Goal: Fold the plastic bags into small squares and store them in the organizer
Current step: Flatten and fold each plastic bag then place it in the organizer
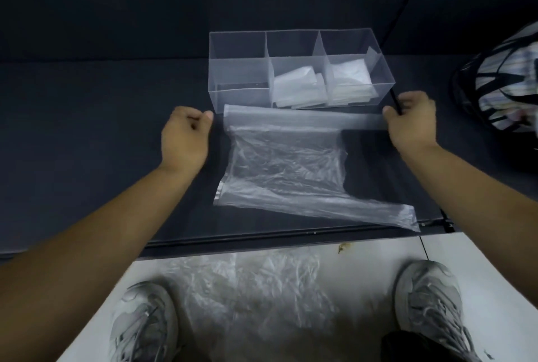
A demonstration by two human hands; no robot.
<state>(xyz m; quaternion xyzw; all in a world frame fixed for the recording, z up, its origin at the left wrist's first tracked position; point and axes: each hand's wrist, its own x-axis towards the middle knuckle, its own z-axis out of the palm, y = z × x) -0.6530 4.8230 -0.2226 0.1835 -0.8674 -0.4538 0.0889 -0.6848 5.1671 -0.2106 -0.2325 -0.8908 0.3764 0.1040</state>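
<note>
Right now I count one clear organizer (241,90) with three compartments in a row. One stack of folded bags (295,85) fills its middle compartment and a second stack (349,76) fills the right one; I cannot count the bags in either. One plastic bag (279,169) lies open on the table (87,128). One more loose bag (247,283) lies on the floor (364,274) between my two grey shoes (145,323). One black cord (407,12) runs down from 1 o'clock. One striped bundle (506,70) sits at the 3 o'clock edge.

The table is dark and matte, with a dark wall behind it at 12 o'clock. The floor below, at 6 o'clock, is pale and glossy, with a small stain near the table's edge.

The plastic bag lies just in front of the organizer, at its 6 o'clock side. The bag's far edge is turned over into a flat strip. My left hand (184,136) is at the bag's 10 o'clock corner. Its fingers (208,115) are curled with the thumb against the forefinger, and a sliver of table shows between them and the plastic. My right hand (413,119) is at 2 o'clock. Its fingers (388,112) are curled and pinch the right end of that strip, with the cord crossing in front of them.
</note>
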